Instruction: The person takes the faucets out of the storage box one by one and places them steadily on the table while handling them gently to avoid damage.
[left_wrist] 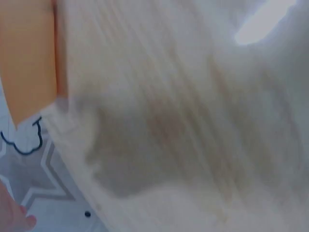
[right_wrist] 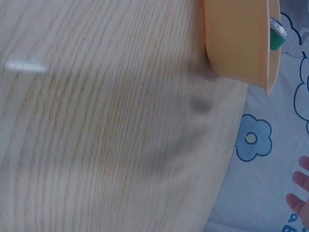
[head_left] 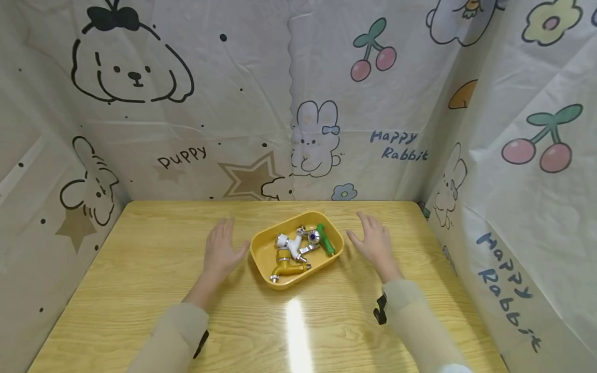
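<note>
A yellow plastic tray point(head_left: 261, 267) sits on the table between the two hands. In it lie a yellow faucet point(head_left: 288, 268), a white faucet point(head_left: 295, 243), a green faucet point(head_left: 326, 241) and a metal faucet with a dark-centred round knob point(head_left: 313, 237). My left hand point(head_left: 221, 251) is just left of the tray, fingers extended and thumb toward its rim. On the other side my right hand point(head_left: 375, 243) hovers with spread fingers, holding nothing. Both wrist views show the tray's side wall point(left_wrist: 29, 58) and only some fingertips point(right_wrist: 300, 193); a bit of green faucet point(right_wrist: 277, 36) peeks over the rim.
The wood-grain table point(head_left: 154, 248) ends at a printed cloth point(head_left: 233, 119) hanging along its back. More cloth point(head_left: 527, 207) drapes along the right and left sides. A bright light reflection point(head_left: 298, 336) lies on the tabletop in front of the tray.
</note>
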A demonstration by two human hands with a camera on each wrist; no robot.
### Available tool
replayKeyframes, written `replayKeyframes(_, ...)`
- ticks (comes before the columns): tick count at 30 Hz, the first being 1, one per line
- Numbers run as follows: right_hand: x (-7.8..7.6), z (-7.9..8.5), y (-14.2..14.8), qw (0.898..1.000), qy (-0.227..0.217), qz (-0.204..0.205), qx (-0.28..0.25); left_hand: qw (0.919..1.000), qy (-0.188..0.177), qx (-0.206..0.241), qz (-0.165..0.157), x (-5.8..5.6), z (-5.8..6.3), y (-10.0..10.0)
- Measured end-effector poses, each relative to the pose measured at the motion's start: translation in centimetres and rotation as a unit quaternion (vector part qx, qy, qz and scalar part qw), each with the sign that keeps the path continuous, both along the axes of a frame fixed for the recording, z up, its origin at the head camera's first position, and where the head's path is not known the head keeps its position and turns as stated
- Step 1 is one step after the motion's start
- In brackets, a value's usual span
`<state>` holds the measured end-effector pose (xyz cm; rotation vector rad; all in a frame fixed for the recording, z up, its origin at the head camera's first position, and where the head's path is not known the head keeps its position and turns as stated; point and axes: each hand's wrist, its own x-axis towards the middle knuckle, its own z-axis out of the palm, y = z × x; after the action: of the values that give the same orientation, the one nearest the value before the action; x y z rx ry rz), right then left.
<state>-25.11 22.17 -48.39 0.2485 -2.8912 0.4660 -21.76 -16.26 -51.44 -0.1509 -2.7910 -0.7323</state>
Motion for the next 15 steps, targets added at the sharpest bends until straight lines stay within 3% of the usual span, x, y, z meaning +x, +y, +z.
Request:
replayKeyframes(5, -0.4, -1.0, -0.7, 1.0, -0.009, -0.004, -0.019, 0.9979, 0.016, 0.059, 0.02, 1.3, -1.0, 1.5)
replayKeyframes(15, -0.8, -2.3, -1.9, 0.998, -0.049, -0.003, -0.049, 0.9949, -0.003, 0.067, 0.075, 3.3, -3.5, 4.1)
